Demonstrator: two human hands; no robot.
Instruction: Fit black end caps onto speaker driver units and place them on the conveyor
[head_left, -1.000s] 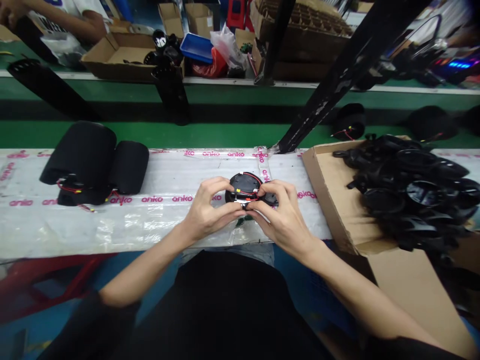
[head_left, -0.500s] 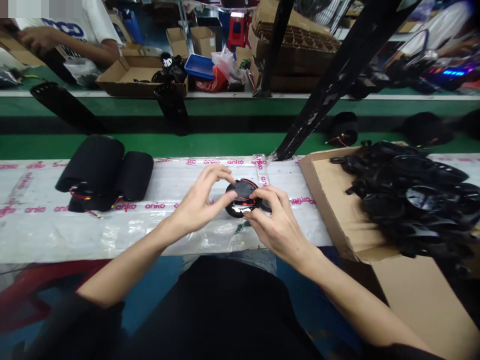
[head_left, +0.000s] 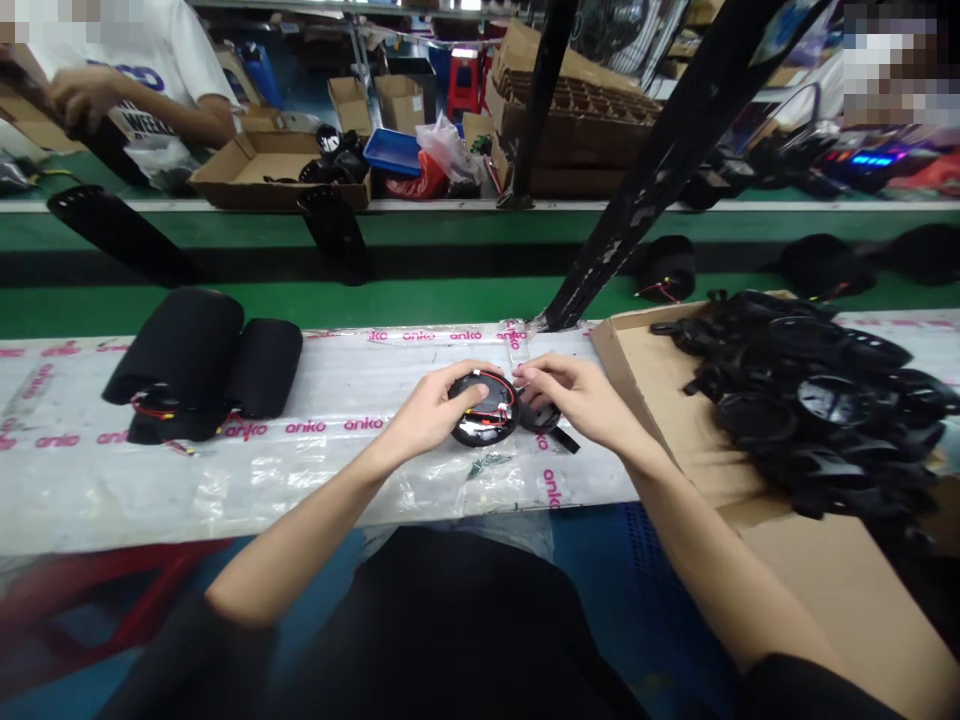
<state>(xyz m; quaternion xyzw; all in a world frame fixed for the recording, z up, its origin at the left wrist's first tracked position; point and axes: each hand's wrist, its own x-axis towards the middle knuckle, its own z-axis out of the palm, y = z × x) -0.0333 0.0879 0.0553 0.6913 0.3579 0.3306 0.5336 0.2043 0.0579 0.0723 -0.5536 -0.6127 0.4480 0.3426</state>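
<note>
My left hand (head_left: 435,408) is closed round the left side of a round black housing (head_left: 491,428), thumb on its face and fingers along its far rim. Red and black wires and small white connectors show on that face. Just off the housing's right rim, my right hand (head_left: 566,392) is pinched with thumb and index finger together; what it holds, if anything, is too small to make out. Partly under that hand lies a smaller round black part (head_left: 541,416) with a short black strap (head_left: 565,440) beside it on the wrapped table (head_left: 315,490).
Black cylinders (head_left: 180,345) with loose wires lie at left. A cardboard box (head_left: 637,350) piled with black plastic parts (head_left: 810,400) stands at right. A black slanted post (head_left: 622,215) rises behind the table, before a green conveyor belt (head_left: 420,295). A person (head_left: 176,75) works across it.
My left hand has closed on the housing, which now shows more of its wired face. My right hand has moved off it, up and right, uncovering the smaller part and strap.
</note>
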